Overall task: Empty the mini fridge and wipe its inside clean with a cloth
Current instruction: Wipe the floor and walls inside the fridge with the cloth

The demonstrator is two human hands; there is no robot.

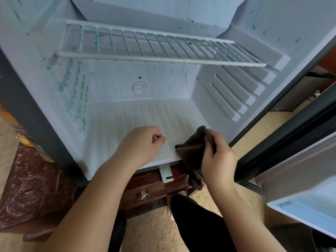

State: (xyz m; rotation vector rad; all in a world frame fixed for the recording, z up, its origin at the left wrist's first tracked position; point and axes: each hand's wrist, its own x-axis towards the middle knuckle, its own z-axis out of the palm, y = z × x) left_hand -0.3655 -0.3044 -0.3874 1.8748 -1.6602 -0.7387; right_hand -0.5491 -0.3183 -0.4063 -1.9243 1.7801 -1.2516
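Mini fridge (118, 84): open, green-spattered walls, wire shelf (145, 46) in place. Cloth (192, 148) (dark brown): at fridge floor's front edge, gripped by right hand (218, 160), just beside left hand (143, 144), whose curled fingers hold nothing

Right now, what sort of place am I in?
Probably a home or dorm room: a small fridge stands over a wooden drawer on a speckled floor, and the right hand holds a cloth.
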